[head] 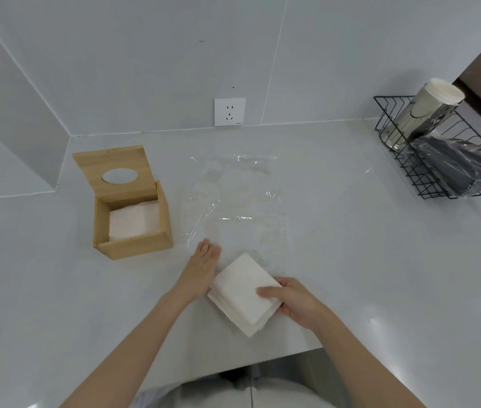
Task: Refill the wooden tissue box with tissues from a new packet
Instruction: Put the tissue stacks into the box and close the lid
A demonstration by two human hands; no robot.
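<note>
A square wooden tissue box [133,247] stands at the left of the white counter, its lid [115,169] with an oval hole tipped up at the back. White tissues [133,220] lie inside it. A clear plastic packet wrapper [233,195] lies flat and empty in the middle. Near the counter's front edge lies a stack of white tissues [242,290]. My right hand [292,301] grips the stack's right corner, thumb on top. My left hand [202,267] is flat with fingers straight, pressed against the stack's left side.
A black wire basket [404,160] at the right holds a sleeve of paper cups [427,113] and a dark plastic-wrapped pack [463,166]. A wall socket [230,111] sits behind the wrapper. The counter's front edge [263,360] is close to my body.
</note>
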